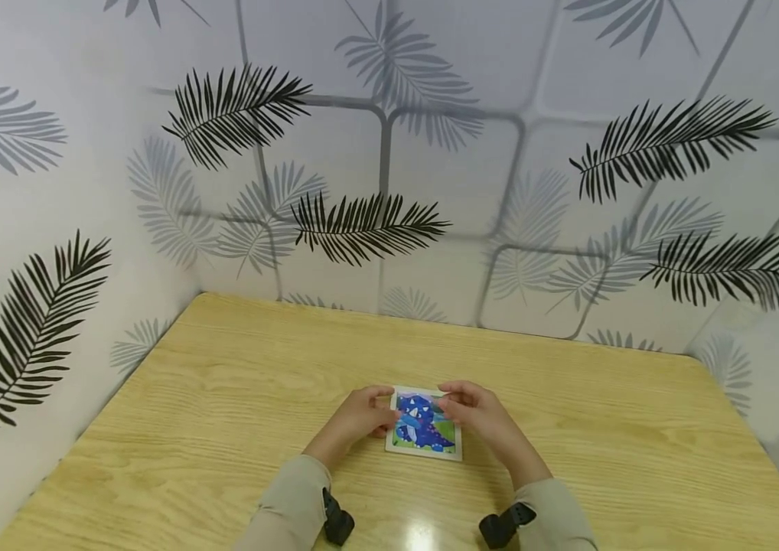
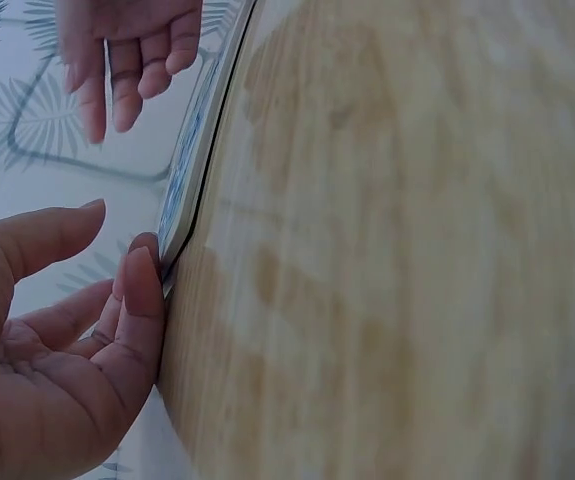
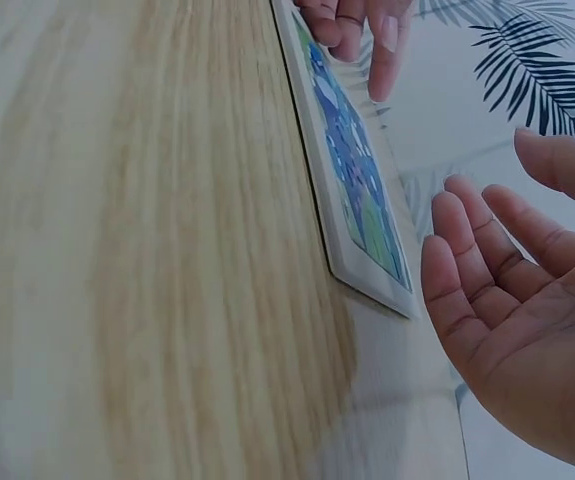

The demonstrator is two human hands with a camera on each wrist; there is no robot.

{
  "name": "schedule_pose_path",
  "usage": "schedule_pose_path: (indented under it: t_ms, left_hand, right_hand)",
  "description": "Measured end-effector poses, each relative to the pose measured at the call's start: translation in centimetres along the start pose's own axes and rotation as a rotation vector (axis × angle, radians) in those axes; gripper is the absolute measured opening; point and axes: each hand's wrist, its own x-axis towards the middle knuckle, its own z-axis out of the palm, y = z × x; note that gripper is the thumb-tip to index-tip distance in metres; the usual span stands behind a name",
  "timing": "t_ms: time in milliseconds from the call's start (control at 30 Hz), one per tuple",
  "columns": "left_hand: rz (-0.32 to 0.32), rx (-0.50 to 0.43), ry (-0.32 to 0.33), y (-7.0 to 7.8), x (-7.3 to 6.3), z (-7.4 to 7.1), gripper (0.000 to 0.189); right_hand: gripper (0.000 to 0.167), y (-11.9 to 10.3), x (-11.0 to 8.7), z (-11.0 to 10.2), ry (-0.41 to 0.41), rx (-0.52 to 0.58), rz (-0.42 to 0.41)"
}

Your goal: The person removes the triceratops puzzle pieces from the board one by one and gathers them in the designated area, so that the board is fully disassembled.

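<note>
A square picture board (image 1: 424, 432) with a pale raised border lies flat on the table; it looks like a child's puzzle and shows a blue horned dinosaur on green. My left hand (image 1: 363, 415) is at its left side. In the left wrist view, the fingertips of the left hand (image 2: 77, 340) touch the board's edge (image 2: 192, 165), and the thumb stands apart from it. My right hand (image 1: 475, 413) is over the right side of the board. Seen from the right wrist, the right hand (image 3: 527, 290) has loosely bent fingers, apart from the board (image 3: 352, 160), holding nothing.
The board lies on a wood-grain table (image 1: 279, 367). Behind the table and at its sides stand pale walls (image 1: 444, 283) printed with dark and grey leaves. Black wrist cameras sit on both sleeves, near the table's front.
</note>
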Motion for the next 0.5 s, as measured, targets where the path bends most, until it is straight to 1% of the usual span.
schedule_pose_path:
  t_ms: [267, 367, 500]
  left_hand:
    - [-0.011, 0.052, 0.034, -0.1, 0.3, 0.1, 0.055]
    - [-0.017, 0.054, 0.039, -0.1, 0.4, 0.1, 0.055]
    - [-0.018, 0.053, 0.029, -0.1, 0.5, 0.0, 0.055]
  right_hand:
    - [0.036, -0.4, 2.0, 1.1, -0.001, -0.055, 0.007]
    - [0.033, -0.5, 2.6, 1.6, 0.01, -0.104, -0.001]
    - [0.029, -0.2, 3.3, 2.2, 0.04, -0.174, -0.015]
